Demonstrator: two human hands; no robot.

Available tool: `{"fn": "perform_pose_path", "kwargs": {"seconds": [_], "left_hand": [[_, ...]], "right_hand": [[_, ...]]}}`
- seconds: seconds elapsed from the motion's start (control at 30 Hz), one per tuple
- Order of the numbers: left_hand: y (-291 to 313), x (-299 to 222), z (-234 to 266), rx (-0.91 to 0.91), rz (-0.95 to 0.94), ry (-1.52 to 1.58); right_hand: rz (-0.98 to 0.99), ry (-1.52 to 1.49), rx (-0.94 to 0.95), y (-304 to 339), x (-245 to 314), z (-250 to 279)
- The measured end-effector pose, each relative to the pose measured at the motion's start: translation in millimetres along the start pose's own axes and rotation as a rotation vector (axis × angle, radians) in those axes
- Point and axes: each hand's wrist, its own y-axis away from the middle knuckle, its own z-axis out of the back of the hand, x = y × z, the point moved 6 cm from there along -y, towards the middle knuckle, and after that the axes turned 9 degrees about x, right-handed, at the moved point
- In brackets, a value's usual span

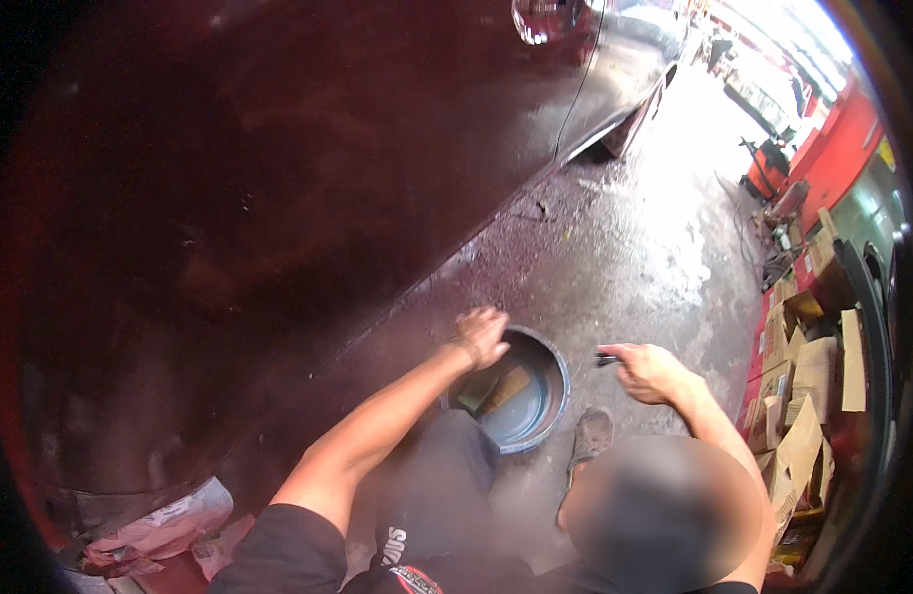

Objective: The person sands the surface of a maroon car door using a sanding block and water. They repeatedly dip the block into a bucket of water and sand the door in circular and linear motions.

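My left hand (pixel 482 337) is over the far left rim of a round basin (pixel 559 388), its fingers curled. What they hold, if anything, is hidden, and whether they touch the rim I cannot tell. Bluish water shows in the basin, with a brownish block (pixel 506 390) and a greenish piece (pixel 473 393) in it. To the right of the basin, my right hand (pixel 657 374) is closed around a small black object (pixel 606 359) that sticks out past the fingers; its kind I cannot tell. A dark car body panel (pixel 278 198) rises at the left.
Crumpled masking paper (pixel 164 525) lies at the lower left. Cardboard boxes (pixel 808 376) and flattened cardboard line the right side. An orange machine (pixel 766 168) stands farther back. My shoe (pixel 593 433) is beside the basin on the stained concrete floor (pixel 635 267). A blurred patch covers the lower right.
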Motion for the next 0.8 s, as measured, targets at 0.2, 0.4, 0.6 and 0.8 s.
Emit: {"fn": "perform_pose_path", "kwargs": {"seconds": [0.2,0.4,0.6,0.8], "left_hand": [[55.5,79.3,-76.7,0.361,0.356,0.121],[49.7,106.8,-94.3,0.399,0.354,0.171],[62.2,71.0,-89.6,0.495,0.428,0.188],[61.4,74.8,-85.3,0.455,0.466,0.185]], "right_hand": [[0.082,0.163,0.201,-93.6,97.3,-24.4],[0.042,0.061,0.089,-211.4,81.6,-179.6],[-0.227,0.026,0.126,-190.9,67.6,-297.7],[-0.256,-0.051,0.434,-204.4,67.9,-310.9]]}}
